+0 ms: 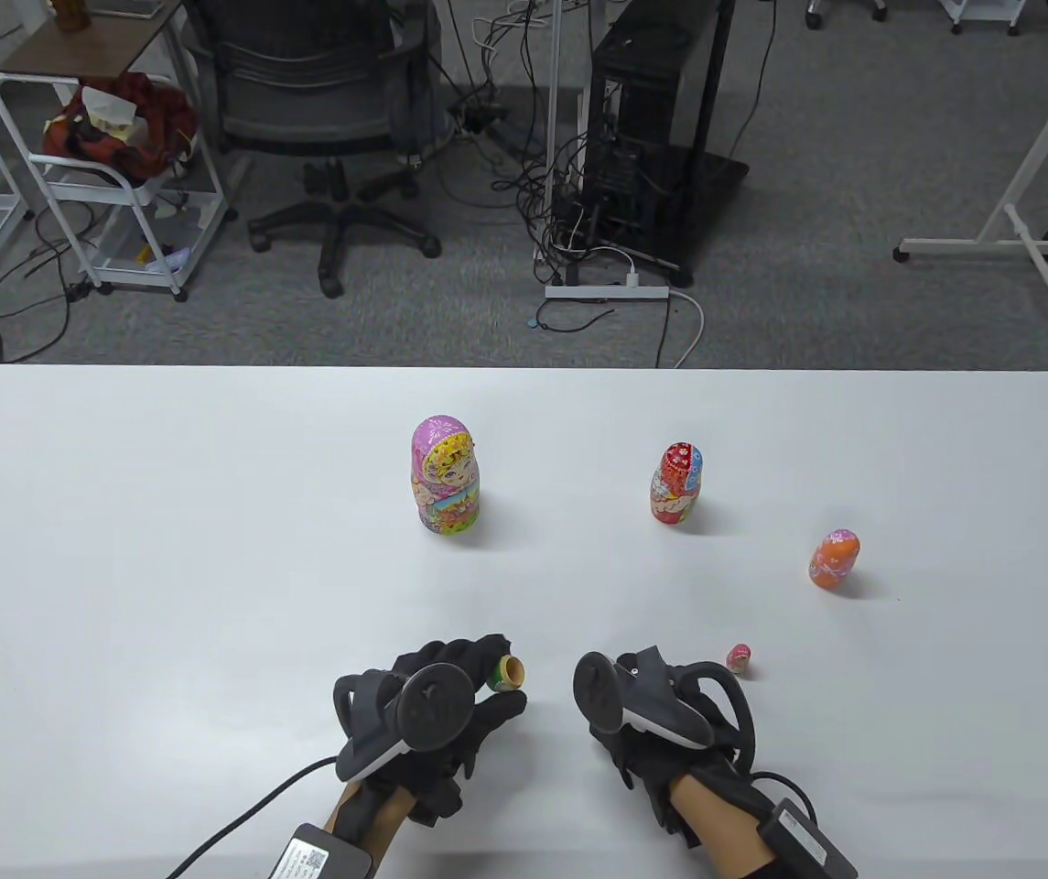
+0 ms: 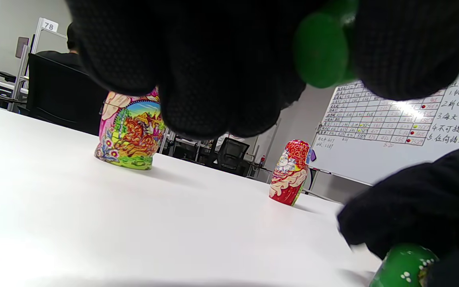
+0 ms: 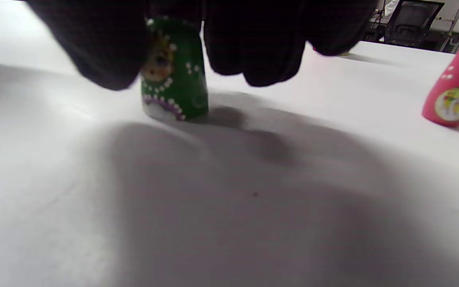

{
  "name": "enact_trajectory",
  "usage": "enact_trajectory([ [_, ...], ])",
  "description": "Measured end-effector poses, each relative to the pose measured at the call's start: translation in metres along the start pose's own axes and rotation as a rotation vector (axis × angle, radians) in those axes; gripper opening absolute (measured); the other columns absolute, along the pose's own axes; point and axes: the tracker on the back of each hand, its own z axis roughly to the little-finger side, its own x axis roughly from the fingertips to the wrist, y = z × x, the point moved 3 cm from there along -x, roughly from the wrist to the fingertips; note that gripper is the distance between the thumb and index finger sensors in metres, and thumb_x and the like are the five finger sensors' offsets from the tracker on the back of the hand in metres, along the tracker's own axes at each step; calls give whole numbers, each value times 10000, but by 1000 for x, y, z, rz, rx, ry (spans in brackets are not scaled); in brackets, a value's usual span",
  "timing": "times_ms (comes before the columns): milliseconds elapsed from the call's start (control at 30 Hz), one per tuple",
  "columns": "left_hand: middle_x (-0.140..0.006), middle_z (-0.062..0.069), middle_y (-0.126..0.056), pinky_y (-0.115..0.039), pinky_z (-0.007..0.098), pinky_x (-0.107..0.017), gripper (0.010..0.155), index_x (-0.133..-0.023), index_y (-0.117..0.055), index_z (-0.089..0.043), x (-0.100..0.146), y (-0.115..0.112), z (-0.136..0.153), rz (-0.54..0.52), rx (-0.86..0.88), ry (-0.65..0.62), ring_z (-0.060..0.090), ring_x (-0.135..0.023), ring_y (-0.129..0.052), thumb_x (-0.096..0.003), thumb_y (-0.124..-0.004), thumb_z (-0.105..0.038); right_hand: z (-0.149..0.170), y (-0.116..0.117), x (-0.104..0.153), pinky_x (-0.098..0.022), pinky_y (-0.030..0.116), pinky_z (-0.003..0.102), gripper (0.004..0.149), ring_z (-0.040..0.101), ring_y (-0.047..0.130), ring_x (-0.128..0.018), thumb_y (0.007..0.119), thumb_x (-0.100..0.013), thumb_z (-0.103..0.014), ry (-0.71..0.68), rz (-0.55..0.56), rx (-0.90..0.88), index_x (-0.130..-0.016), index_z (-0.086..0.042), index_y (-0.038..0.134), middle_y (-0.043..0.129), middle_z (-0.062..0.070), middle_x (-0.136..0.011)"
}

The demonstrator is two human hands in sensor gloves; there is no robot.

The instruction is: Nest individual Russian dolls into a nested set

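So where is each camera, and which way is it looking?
Table view: high up, looking down at the white table and floor; both gloved hands show, left hand and right hand.
Left wrist view: low by the table, facing the big pink doll; left fingers hang in.
Right wrist view: low, facing the green doll half; right fingers on top.
Shared: the red doll.

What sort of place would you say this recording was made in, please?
Most likely an office or lab workspace: beyond the white table stand a black office chair, a computer tower with tangled cables on grey carpet, and the left wrist view shows a whiteboard filled with a handwritten table.
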Motion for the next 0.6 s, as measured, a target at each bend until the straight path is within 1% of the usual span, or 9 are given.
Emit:
enact_trajectory([
  [33, -813, -19, -977, -821, 444, -588, 703, -930, -785, -254, 0, 0, 0, -1, -1, -1, 156, -672, -1003, -349, -806, -650, 8, -10, 3, -636, 678, 501, 694, 310, 764, -855, 754, -473, -551, 22, 53, -44, -1052, -318, 449, 626, 101, -1055],
  [67, -815, -17, -976, -819, 446, -590, 703, -931, -784, -254, 0, 0, 0, 0, -1, -2, 157, -673, -1003, -350, -807, -648, 12, -16, 5, -638, 673, 498, 684, 314, 750, -865, 731, -477, -560, 37, 98, -76, -1051, -319, 448, 613, 102, -1061],
  [100, -815, -18, -976, -819, 446, -589, 703, -931, -784, -251, 0, 0, -1, 3, -3, -6, 156, -674, -1002, -350, -808, -646, 25, -32, 10, -632, 674, 497, 661, 317, 748, -868, 734, -473, -547, 75, 224, -150, -1040, -324, 476, 615, 96, -1061],
  [200, -821, -18, -973, -818, 447, -592, 704, -935, -780, -253, 0, -2, -3, 11, -13, -13, 156, -679, -1002, -351, -808, -644, 56, -54, 21, -627, 676, 498, 615, 325, 749, -868, 739, -479, -533, 201, 343, -194, -1023, -329, 535, 622, 102, -1061],
  [233, -822, -17, -973, -817, 449, -593, 703, -937, -778, -254, 0, -2, -4, 14, -16, -15, 157, -681, -1000, -352, -809, -643, 65, -55, 23, -630, 672, 502, 599, 331, 743, -873, 740, -484, -528, 245, 342, -186, -1019, -335, 552, 619, 105, -1066],
  [300, -828, -18, -970, -814, 449, -597, 703, -940, -776, -254, 0, -3, -6, 21, -23, -22, 156, -686, -999, -353, -808, -640, 86, -52, 23, -631, 669, 507, 557, 338, 743, -875, 744, -497, -508, 347, 288, -164, -1008, -350, 588, 621, 108, -1071],
  [400, -831, -17, -968, -813, 452, -598, 705, -944, -772, -254, 0, -4, -7, 25, -31, -26, 157, -688, -998, -354, -809, -638, 114, -31, 15, -606, 692, 505, 508, 342, 784, -844, 756, -512, -467, 451, 134, -202, -991, -345, 639, 674, 113, -1053],
  [467, -834, -16, -967, -812, 452, -599, 705, -945, -771, -254, 0, -3, -8, 28, -35, -29, 159, -690, -997, -354, -809, -636, 126, -19, 11, -602, 696, 500, 497, 340, 790, -839, 754, -520, -452, 495, 53, -216, -992, -352, 636, 676, 113, -1055],
  [600, -836, -17, -966, -810, 453, -600, 705, -947, -768, -254, -1, -4, -8, 29, -36, -31, 159, -692, -997, -356, -808, -636, 142, -4, 8, -593, 707, 491, 491, 326, 807, -825, 763, -524, -425, 565, 9, -238, -992, -363, 631, 696, 101, -1045],
])
